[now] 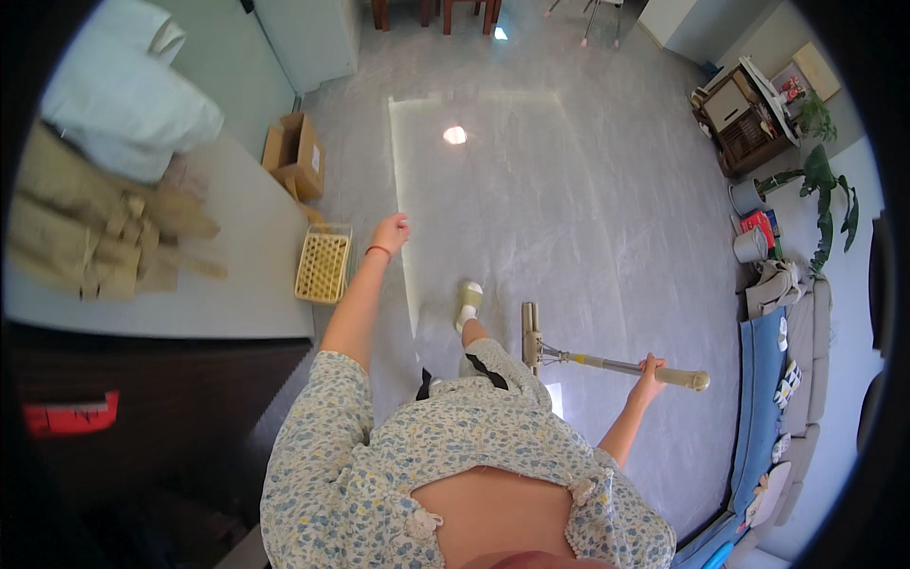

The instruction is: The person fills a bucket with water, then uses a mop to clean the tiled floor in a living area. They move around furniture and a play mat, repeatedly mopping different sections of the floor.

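My right hand [651,368] is wrapped around the upper pole of a sponge mop [601,363], just below its beige end grip. The pole slants out to my right, and the beige mop head [530,334] is low over the grey floor [498,213], right of my foot; whether it touches the floor I cannot tell. My left hand [391,232] hangs out ahead on the left with nothing in it, its fingers loosely curled. A red band circles that wrist. One foot in a green slipper [469,299] is stretched forward between the hands.
At left, a counter [249,284] bears brown paper packaging [106,227] and a white bag [128,92]. Beside it are an open cardboard box [306,163] and a woven basket [323,267]. A sofa [803,341], a potted plant [746,195] and a cabinet [732,107] line the right.
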A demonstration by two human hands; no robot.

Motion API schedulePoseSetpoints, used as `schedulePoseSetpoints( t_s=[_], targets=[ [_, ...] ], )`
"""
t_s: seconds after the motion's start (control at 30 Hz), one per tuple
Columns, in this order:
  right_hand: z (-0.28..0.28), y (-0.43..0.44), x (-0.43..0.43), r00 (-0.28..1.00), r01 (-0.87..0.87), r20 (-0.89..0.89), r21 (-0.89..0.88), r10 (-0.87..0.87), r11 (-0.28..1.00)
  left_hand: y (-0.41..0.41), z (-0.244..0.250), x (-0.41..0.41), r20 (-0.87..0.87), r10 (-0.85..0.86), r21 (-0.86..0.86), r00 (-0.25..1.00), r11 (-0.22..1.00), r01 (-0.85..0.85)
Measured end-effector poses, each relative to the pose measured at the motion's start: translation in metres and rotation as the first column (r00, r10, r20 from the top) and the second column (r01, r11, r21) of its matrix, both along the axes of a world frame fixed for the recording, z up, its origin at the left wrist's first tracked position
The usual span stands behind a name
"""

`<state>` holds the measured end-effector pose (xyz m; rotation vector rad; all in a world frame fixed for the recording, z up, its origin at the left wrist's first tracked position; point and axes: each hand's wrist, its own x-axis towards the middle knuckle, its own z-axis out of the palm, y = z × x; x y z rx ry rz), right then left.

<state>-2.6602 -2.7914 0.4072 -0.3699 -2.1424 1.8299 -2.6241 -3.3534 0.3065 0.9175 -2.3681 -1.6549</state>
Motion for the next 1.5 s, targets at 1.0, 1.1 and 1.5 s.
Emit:
schedulePoseSetpoints(
  t_s=[1.0, 1.1, 1.5],
  targets=[
    [-0.063, -0.526, -0.725, 0.985, -0.174, 0.039, 0.1, 0.17, 0.98, -0.559, -0.233, -0.452, 0.52, 0.173, -0.3, 0.836, 0.954, -0.011],
    [-0.06, -0.545, -0.786, 0.986, -0.161, 0.056, 0.086, 0.156, 0.983, -0.588, -0.116, -0.68, 0.144, 0.214, -0.092, 0.966, 0.975, -0.202],
    [-0.088, -0.679, -1.099, 0.978, -0.189, 0.103, 0.095, 0.179, 0.977, -0.654, -0.067, -0.922, 0.024, 0.053, 0.121, 0.998, 0.991, -0.056]
  ],
)
